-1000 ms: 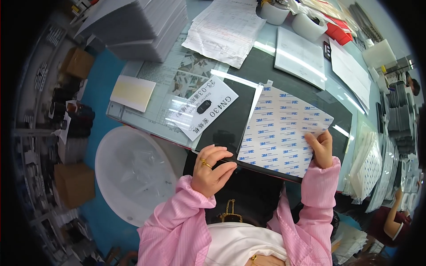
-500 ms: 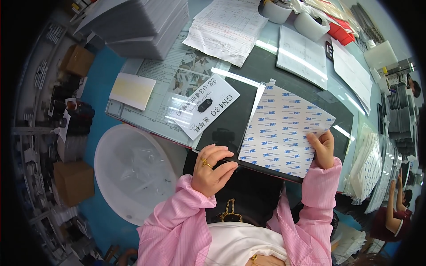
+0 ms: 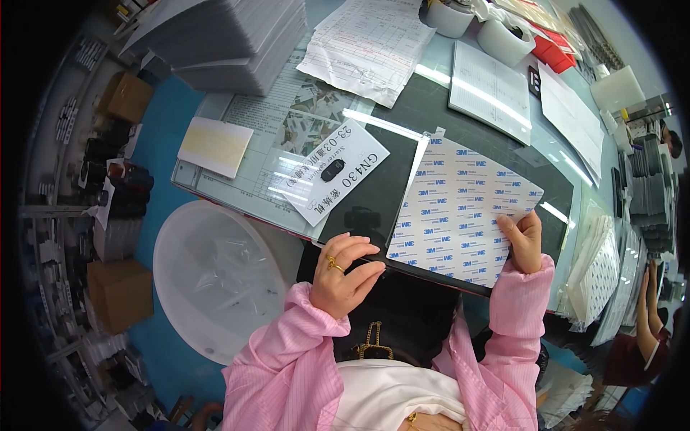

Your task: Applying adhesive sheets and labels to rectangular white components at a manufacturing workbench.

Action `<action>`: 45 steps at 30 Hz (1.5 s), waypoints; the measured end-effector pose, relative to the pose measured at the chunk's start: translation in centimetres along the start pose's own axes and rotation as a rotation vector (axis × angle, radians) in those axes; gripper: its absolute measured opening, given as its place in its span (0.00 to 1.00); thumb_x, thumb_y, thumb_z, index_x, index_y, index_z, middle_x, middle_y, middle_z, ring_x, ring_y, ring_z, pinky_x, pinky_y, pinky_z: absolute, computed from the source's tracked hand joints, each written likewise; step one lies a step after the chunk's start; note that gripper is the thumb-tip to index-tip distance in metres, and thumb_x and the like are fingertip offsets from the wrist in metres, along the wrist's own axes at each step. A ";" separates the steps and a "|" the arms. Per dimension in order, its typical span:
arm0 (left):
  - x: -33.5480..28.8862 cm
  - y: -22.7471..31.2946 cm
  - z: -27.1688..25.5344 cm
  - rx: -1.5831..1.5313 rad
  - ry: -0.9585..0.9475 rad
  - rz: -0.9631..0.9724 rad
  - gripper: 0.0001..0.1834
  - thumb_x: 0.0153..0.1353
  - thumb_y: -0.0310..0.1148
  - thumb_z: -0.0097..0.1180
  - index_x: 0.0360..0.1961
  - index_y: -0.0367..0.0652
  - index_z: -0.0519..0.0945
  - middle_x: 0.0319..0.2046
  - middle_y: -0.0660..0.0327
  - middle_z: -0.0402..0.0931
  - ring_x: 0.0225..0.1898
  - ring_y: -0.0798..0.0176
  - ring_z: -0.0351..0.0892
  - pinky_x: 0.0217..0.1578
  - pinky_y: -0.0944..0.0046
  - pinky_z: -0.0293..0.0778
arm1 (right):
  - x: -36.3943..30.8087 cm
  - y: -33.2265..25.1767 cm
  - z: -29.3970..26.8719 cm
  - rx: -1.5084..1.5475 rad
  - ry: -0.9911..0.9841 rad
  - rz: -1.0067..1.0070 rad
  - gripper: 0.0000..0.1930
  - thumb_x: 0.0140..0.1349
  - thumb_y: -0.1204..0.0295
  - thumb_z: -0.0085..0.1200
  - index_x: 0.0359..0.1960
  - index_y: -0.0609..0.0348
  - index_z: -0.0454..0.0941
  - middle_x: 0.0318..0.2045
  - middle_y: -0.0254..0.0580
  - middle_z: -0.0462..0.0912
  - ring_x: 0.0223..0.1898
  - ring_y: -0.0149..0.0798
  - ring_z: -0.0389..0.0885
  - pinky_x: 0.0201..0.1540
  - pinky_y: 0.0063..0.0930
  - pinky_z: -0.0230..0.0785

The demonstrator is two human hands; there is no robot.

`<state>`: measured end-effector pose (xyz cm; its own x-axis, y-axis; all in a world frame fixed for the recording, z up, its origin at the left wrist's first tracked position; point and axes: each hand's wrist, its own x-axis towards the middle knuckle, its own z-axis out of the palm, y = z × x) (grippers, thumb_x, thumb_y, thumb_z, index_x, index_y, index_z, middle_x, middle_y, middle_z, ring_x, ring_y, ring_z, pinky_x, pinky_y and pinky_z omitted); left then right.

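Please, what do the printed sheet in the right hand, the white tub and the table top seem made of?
The printed sheet looks like smooth, perhaps coated paper: it is thin with a flat blue print. The tub is probably milky plastic, judging by its smooth, slightly translucent wall. The table top seems covered with glossy glass or clear plastic: it reflects brightly and shows papers beneath.

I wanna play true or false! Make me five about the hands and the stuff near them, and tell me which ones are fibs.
1. The right hand grips a patterned sheet. True.
2. The left hand is gripping a pen. False: the left hand has no pen; its fingers are loosely bent.
3. A gold ring is on the left hand. True.
4. The tub is right of the left hand. False: the tub is left of it.
5. The sleeves are pink. True.
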<state>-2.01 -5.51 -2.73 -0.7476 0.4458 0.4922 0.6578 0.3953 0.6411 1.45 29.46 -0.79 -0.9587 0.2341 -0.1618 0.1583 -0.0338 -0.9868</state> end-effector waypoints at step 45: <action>0.0 0.4 0.8 0.181 -0.067 0.079 0.21 0.45 0.21 0.65 0.42 0.53 0.86 0.45 0.62 0.72 0.51 0.54 0.73 0.54 0.50 0.68 | -0.2 -0.5 0.0 0.024 -0.069 -0.038 0.17 0.64 0.77 0.57 0.53 0.67 0.71 0.48 0.49 0.82 0.46 0.37 0.83 0.50 0.30 0.77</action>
<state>-1.67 -4.75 -2.98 -0.6893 0.5309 0.4929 0.7243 0.4922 0.4828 1.56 29.47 -0.30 -0.9781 0.1680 -0.1232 0.1164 -0.0492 -0.9920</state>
